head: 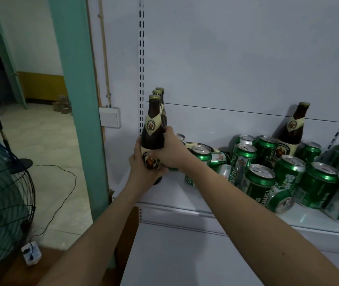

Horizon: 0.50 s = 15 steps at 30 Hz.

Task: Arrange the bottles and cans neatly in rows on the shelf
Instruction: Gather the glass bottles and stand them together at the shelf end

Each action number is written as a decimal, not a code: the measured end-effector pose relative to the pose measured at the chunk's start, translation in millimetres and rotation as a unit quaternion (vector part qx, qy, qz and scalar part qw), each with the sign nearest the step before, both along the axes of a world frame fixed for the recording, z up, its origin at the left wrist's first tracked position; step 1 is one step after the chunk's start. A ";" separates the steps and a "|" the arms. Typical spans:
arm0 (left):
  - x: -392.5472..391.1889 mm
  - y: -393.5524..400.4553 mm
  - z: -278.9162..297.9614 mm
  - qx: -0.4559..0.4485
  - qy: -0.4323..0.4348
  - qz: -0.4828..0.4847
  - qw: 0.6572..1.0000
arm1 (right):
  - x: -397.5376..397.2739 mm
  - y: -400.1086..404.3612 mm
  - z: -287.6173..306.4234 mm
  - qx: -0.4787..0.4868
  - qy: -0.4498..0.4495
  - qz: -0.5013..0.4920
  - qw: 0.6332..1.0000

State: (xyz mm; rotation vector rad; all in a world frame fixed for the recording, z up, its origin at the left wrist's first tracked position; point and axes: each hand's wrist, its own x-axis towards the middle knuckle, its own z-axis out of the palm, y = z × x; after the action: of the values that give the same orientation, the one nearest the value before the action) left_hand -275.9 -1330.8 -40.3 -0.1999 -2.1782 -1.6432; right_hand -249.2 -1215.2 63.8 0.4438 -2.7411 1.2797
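- Left hand [141, 164] and right hand [169, 150]: both wrapped around the front brown bottle [152, 131].
- Risk: bottles behind [161, 96] may be toppled by a hard push; loose green cans [257, 180] may be nudged off the shelf [185, 207].

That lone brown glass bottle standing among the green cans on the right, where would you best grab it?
Probably by the neck of the brown glass bottle, coming from above. It stands upright against the white back panel, and the green cans crowd its lower body in front and at both sides, so only the slim neck and shoulder rise free.
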 end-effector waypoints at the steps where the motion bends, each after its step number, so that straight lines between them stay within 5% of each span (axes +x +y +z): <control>1: -1.0 0.6 -0.6 0.006 -0.004 0.001 1.000 | -1.9 -2.8 -1.0 0.005 0.002 -0.006 1.000; 9: -17.5 -0.9 -0.9 0.089 -0.024 -0.039 0.995 | -9.5 -5.7 -14.9 -0.027 0.028 -0.022 0.999; 15: -27.6 -1.7 -3.1 0.051 -0.036 -0.033 0.997 | -12.7 -7.5 -19.2 -0.044 0.032 -0.029 0.998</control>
State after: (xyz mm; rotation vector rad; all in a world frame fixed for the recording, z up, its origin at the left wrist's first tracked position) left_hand -303.5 -1332.5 -43.4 -0.1879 -2.1557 -1.8194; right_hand -261.9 -1222.8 44.6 0.3880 -2.6131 1.3412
